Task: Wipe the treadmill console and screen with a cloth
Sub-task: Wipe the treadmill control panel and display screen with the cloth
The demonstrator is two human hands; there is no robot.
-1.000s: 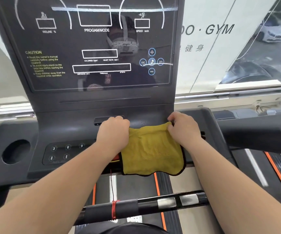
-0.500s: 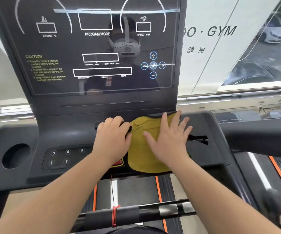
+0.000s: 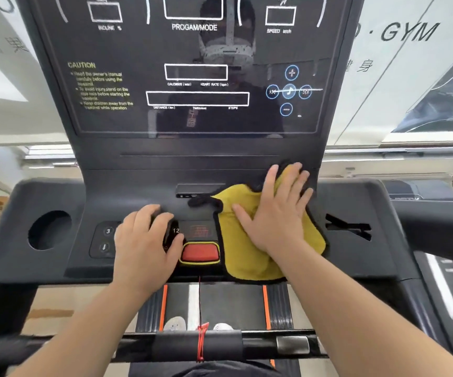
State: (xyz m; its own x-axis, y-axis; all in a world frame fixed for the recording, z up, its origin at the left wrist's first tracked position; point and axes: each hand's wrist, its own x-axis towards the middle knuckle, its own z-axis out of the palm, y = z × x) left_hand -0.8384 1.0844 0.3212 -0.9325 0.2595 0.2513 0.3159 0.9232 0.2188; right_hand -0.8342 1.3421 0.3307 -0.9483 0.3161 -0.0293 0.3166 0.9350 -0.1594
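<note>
A yellow cloth (image 3: 243,254) with a dark edge lies spread on the right half of the black treadmill console (image 3: 138,191). My right hand (image 3: 277,213) presses flat on the cloth, fingers spread and pointing up toward the dark screen (image 3: 192,77). My left hand (image 3: 146,240) rests on the console's left keypad, fingers loosely curled over the buttons, holding nothing. A red stop button (image 3: 200,253) sits between the two hands, uncovered.
A round cup holder (image 3: 49,229) is at the console's left. A black handlebar (image 3: 165,346) with a red cord (image 3: 201,341) crosses near me, above the belt (image 3: 219,303). A slot (image 3: 347,228) lies right of the cloth. Windows and a gym banner stand behind.
My right hand slid the cloth to the right and upward, uncovering the red button. My left hand let go of the cloth and moved down onto the keypad.
</note>
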